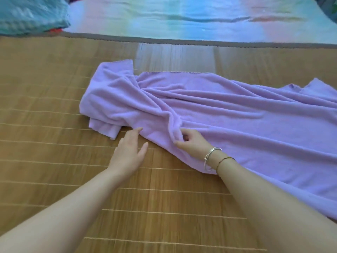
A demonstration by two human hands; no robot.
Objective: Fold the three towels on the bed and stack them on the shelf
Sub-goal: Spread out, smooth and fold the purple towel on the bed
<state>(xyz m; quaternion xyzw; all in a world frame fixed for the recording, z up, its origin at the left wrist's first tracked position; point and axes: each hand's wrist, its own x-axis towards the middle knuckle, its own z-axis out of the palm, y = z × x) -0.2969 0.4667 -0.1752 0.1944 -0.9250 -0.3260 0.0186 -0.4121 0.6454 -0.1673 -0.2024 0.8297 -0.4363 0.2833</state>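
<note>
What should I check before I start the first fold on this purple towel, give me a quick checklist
1. Right hand has hold of the purple towel: ok, its fingers pinch a ridge near the front edge.
2. Left hand has hold too: not ok, it lies open on the bamboo mat, fingertips just touching the towel's edge.
3. Towel spread flat: not ok, it is bunched with deep wrinkles, and its left end is doubled over.
4. All corners in sight: not ok, the right end runs out of view.
5. Other two towels and the shelf located: cannot tell, only a teal cloth bundle shows at the far left.
</note>
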